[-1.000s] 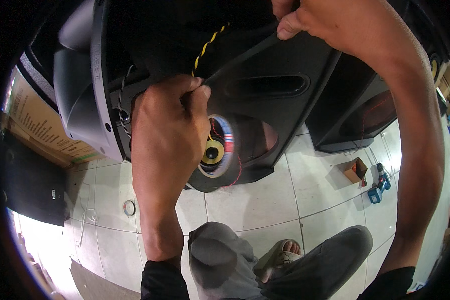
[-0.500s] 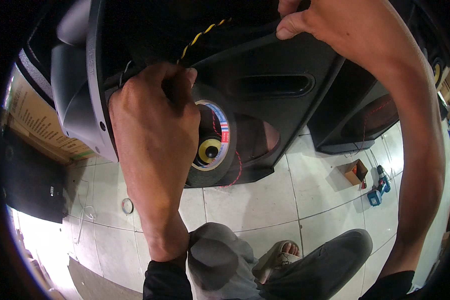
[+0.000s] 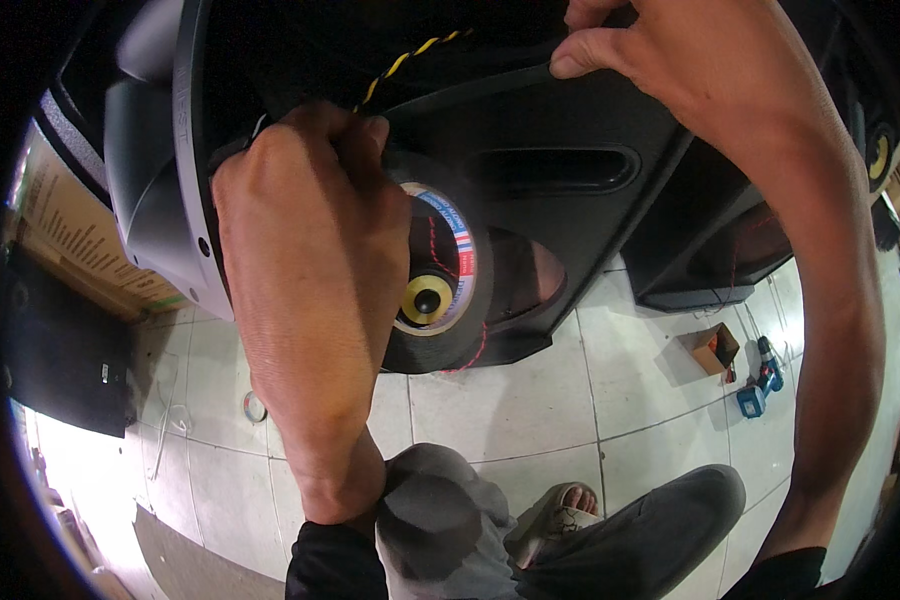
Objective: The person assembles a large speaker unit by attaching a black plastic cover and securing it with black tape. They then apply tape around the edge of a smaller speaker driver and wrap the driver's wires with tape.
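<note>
A roll of black tape (image 3: 470, 245) with a printed cardboard core hangs at my left hand (image 3: 315, 230), whose fingers are closed at its upper side. From there a dark strip of tape (image 3: 480, 92) runs up to my right hand (image 3: 660, 50), which pinches its far end between thumb and fingers. Behind the strip stands a black speaker cabinet (image 3: 590, 220) with a slot-shaped recess. A yellow and black twisted wire (image 3: 400, 68) comes out above my left fingers. Through the roll's core a small yellow-ringed speaker (image 3: 427, 301) and a red wire show.
A grey horn flare (image 3: 160, 190) stands close left of my left hand, before a cardboard box (image 3: 95, 240). Another black cabinet (image 3: 690, 270) is at the right. On the tiled floor lie a cordless drill (image 3: 763, 380), a small open box (image 3: 715, 350) and another tape roll (image 3: 255, 406).
The tape roll has swung slightly right and up along with my left hand, showing more of its core. My right hand stays nearly in place.
</note>
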Demonstrator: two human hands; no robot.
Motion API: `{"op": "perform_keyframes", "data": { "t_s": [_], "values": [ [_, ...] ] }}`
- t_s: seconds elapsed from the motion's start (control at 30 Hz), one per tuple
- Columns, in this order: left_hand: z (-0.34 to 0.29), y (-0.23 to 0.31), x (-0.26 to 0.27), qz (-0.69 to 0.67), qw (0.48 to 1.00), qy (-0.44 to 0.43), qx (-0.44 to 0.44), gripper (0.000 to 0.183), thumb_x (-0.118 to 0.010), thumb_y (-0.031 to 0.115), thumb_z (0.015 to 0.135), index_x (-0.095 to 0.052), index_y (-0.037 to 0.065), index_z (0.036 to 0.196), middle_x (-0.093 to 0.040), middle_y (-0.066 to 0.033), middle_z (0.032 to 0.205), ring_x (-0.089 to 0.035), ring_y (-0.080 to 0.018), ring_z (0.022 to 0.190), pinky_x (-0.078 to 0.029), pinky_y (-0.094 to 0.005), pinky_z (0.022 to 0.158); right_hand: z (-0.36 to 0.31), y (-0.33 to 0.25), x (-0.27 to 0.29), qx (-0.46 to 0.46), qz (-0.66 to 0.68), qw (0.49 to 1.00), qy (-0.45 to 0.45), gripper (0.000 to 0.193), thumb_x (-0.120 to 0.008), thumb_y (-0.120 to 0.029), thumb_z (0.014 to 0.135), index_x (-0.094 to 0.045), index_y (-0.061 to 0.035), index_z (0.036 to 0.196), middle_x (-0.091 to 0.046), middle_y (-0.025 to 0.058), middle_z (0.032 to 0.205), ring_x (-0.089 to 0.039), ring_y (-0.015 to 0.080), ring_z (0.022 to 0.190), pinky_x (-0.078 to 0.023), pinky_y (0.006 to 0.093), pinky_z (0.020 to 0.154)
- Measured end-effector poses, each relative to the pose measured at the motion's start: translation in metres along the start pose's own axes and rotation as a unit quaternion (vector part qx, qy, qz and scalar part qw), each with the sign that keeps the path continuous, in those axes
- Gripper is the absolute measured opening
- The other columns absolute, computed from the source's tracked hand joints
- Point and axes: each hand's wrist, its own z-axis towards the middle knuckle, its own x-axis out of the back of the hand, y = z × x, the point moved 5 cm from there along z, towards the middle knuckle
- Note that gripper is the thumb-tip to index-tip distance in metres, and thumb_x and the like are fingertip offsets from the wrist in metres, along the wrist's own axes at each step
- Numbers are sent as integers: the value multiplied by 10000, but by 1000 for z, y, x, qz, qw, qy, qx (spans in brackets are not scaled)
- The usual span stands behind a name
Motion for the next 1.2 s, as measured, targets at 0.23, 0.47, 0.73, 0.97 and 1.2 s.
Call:
{"op": "perform_keyframes", "data": {
  "t_s": [0.23,0.47,0.73,0.97,1.2],
  "values": [
    [2,4,0,27,999,-21,3,222,-688,166,960,-755,-38,901,-681,-214,713,-624,-301,578,-466,-412,622,14,-18,5,-8,8,1000,18,148,-793,-99,856,-785,48,860,-730,210,844,-706,344,901,-562,409,869],
    [-1,2,-3,38,999,-24,12,217,-692,193,964,-743,-17,940,-694,-208,755,-646,-330,635,-483,-414,669,3,-23,-1,12,2,986,168,146,-780,-94,868,-776,52,861,-727,208,846,-719,325,852,-577,397,799],
    [-10,9,6,86,990,26,-110,146,-714,76,927,-624,22,1028,-702,-148,909,-643,-303,864,-488,-414,800,11,-2,-2,-59,115,987,-93,137,-764,-105,896,-796,25,866,-746,167,853,-724,295,802,-588,384,789],
    [4,12,9,55,994,-32,-90,105,-690,31,920,-686,-34,1002,-747,-204,885,-736,-325,768,-538,-431,738,6,-13,-26,-22,-1,1000,15,153,-771,-133,901,-798,15,872,-731,174,856,-717,307,798,-581,379,792],
    [12,24,18,101,991,-9,-84,131,-667,23,930,-748,-33,1016,-749,-223,863,-754,-344,776,-551,-428,724,-2,-18,-22,-22,25,998,49,137,-779,-132,886,-790,4,880,-694,152,869,-684,312,815,-554,403,798]
  ]
}}
